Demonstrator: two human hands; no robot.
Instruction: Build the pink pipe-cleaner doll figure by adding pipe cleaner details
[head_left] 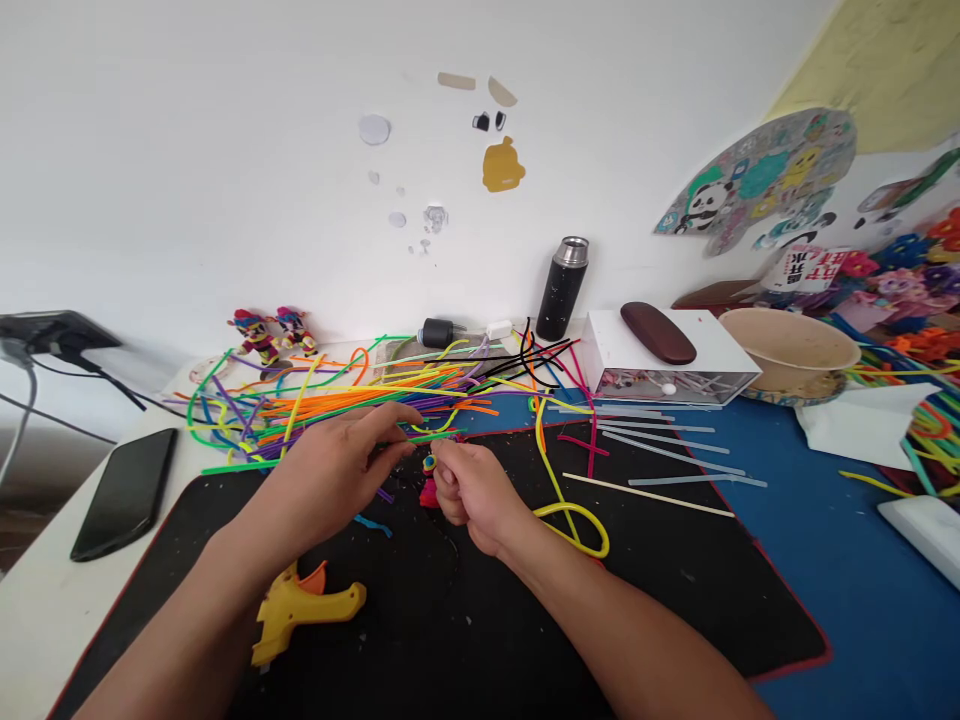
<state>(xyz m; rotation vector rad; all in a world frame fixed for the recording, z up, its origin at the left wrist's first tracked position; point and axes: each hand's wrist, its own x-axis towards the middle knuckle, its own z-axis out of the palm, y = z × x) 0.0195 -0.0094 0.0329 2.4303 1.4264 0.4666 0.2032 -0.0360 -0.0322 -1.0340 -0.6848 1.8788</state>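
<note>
My right hand (480,490) is closed around a small pipe-cleaner figure (428,492), with a pink part and a round yellow-and-blue bit showing beside the fingers. Just to its left, my left hand (352,455) pinches a green pipe cleaner (431,437) that reaches toward the right thumb. Both hands are above a black mat (450,630). Below the left hand lies a yellow glue gun (315,608), partly covered by the forearm. A short blue pipe-cleaner piece (373,525) rests between the hands on the mat.
Behind the hands spreads a pile of coloured pipe cleaners (360,395). Clear glue sticks (667,438) and a wooden stick (649,495) lie at right. A black thermos (562,290), white box (675,345), bowl (787,340), two finished figures (259,335) and phone (126,493) stand or lie around.
</note>
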